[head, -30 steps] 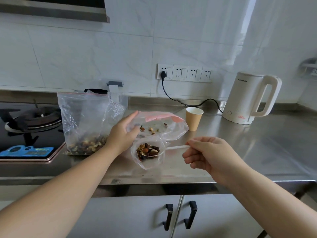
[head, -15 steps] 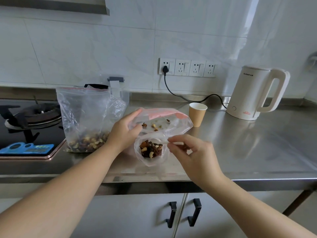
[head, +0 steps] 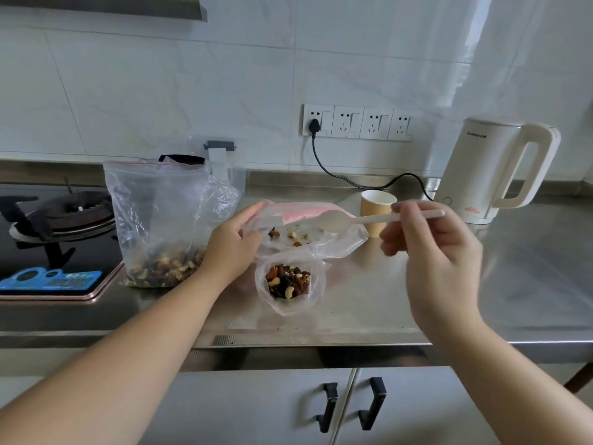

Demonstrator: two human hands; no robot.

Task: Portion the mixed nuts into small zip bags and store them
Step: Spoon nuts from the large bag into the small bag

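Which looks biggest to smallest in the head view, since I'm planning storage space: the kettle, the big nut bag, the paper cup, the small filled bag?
1. big nut bag and kettle: too alike to rank
2. small filled bag
3. paper cup, though it stands farther back and is partly hidden, so this is unsure

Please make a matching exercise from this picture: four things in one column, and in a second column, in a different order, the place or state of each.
Things:
1. white spoon
2. paper cup
3. kettle
4. small bag of nuts

Places or states:
A. open-topped, at the counter's front
B. far right, handle to the right
C. empty, behind the spoon
D. pinched by the right hand

Pairs: 1-D, 2-C, 3-B, 4-A
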